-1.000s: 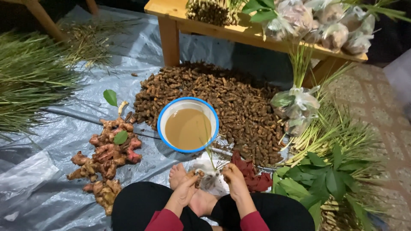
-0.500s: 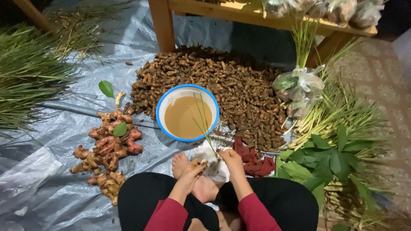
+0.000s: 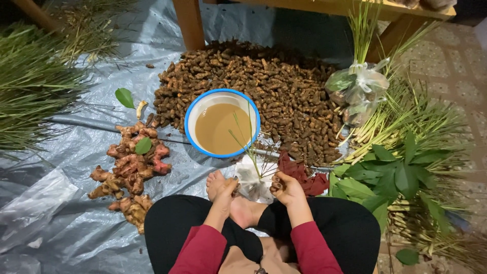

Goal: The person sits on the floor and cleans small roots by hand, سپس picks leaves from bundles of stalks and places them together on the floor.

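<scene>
Left hand [image 3: 224, 189] and right hand [image 3: 285, 186] unchanged, fingers of both closed on clear plastic bag [image 3: 255, 181] of green stalks, blue-rimmed white bowl [image 3: 222, 123] shifted lower in view.

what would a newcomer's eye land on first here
Probably the blue-rimmed bowl of murky tan liquid at centre, set against the big heap of small brown roots behind it. Next, the pinkish ginger-like rhizomes to the left, and at the bottom the left hand and right hand gripping a clear plastic bag with thin green stalks.
</scene>
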